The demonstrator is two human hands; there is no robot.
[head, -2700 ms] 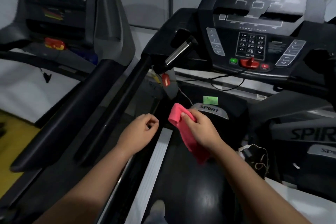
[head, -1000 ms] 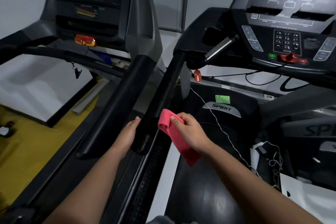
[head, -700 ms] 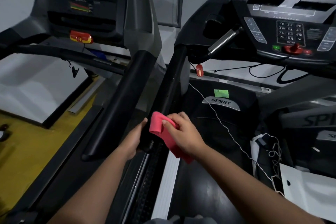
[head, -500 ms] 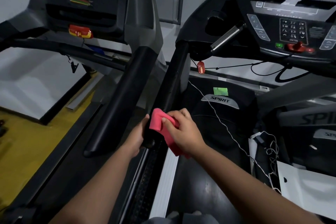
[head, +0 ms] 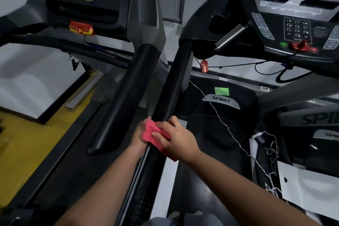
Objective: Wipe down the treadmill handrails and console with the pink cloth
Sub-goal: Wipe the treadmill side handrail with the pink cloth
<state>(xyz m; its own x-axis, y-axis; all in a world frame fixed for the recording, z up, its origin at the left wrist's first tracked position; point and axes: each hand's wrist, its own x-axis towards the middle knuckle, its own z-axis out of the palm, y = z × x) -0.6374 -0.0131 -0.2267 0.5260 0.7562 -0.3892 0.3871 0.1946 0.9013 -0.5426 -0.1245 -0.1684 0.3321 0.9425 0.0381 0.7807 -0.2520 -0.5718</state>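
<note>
At the near end of the black handrail (head: 172, 86) of the Spirit treadmill: pink cloth (head: 149, 131), bunched over the rail tip. Right hand (head: 176, 138) curls over the cloth, pinning it to the rail. Left hand (head: 138, 137) clasps the rail's left side, partly under the cloth. Hands close together. Console (head: 293, 14) at upper right, well apart from the cloth.

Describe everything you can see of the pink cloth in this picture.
The pink cloth is a soft, crumpled fabric, coral-pink, with no pattern visible. It is draped over the near end of the black handrail. The right hand curls over it, pressing it to the rail; a tail hangs below that hand. The left hand, gripping the rail end, touches its left edge.
</note>
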